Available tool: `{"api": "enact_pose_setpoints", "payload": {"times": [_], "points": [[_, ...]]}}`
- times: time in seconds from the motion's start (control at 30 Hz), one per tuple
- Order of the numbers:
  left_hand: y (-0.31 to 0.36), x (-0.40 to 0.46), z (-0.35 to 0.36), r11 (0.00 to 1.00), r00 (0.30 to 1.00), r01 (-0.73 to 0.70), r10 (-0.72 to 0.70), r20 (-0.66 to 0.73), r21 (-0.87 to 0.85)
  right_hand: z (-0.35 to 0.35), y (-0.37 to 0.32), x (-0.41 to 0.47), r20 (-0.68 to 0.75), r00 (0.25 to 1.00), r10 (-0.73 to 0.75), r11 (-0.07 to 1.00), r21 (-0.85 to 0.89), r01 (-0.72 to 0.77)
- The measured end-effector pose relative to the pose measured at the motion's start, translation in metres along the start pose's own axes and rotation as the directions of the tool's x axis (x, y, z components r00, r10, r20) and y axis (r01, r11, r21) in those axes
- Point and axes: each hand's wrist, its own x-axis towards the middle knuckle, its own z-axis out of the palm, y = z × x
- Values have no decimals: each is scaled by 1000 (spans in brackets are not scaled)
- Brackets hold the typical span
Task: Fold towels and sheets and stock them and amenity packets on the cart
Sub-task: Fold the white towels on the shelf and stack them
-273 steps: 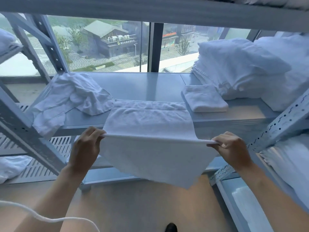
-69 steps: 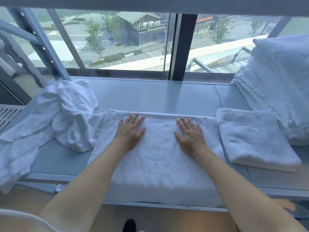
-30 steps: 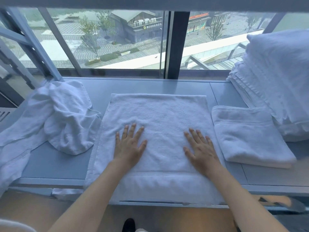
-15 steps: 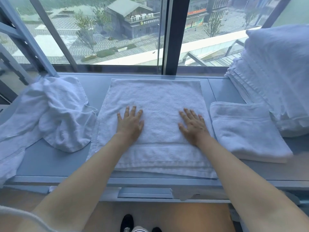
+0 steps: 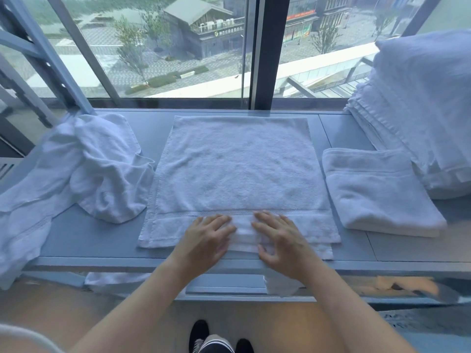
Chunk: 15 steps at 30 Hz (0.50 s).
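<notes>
Towel lies flat mid-shelf, its near hem at the front edge; left hand and right hand press it with fingers spread; folded towel just right; crumpled towels left.

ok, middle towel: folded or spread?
Folded. The towel lies flat in layers, a lower edge showing under the top one; both hands rest on it.

Two hands, one flat towel, one folded towel, one crumpled towel, one stack.
</notes>
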Motion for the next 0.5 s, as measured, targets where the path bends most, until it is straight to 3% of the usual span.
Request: {"api": "enact_pose_setpoints", "payload": {"times": [0.1, 0.2, 0.33, 0.5], "points": [[-12, -9, -8, 998, 987, 51, -55, 154, 28, -11, 12, -4, 53, 998, 16, 999, -33, -14], [-26, -20, -14, 991, 972, 123, -133, 194, 61, -24, 31, -16, 85, 994, 69, 997, -38, -66], [-47, -39, -19, 977, 974, 212, -214, 78, 35, -42, 55, -31, 67, 985, 160, 986, -54, -156], [-67, -67, -26, 950, 944, 308, -311, -109, -46, -43, 63, -35, -106, 981, 162, 986, -17, -164]]}}
